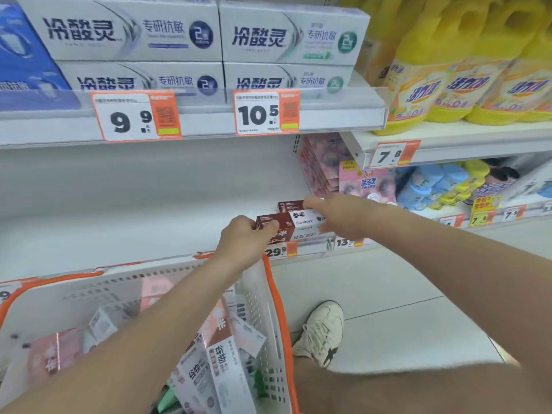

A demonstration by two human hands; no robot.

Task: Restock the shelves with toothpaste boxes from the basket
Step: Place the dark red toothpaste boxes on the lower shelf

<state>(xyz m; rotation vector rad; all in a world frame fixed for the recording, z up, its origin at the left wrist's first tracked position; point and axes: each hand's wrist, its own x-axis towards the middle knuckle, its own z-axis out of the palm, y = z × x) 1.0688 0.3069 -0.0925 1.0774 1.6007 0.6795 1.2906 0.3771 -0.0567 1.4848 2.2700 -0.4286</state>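
A brown-and-white toothpaste box (294,223) lies on the right end of the lower white shelf (119,222), on top of another like it, with a third box (291,205) behind. My left hand (243,239) grips the box's brown left end. My right hand (343,215) lies across its right end with fingers stretched over the boxes. Below, the white basket with an orange rim (276,297) holds several pink, brown and white toothpaste boxes (215,360).
Grey-white toothpaste boxes (280,40) fill the upper shelf above price tags 9.9 (134,116) and 10.5 (265,112). Yellow detergent bottles (448,73) stand on the right bay. Pink packs (322,162) border the boxes. A white shoe (322,330) is on the floor.
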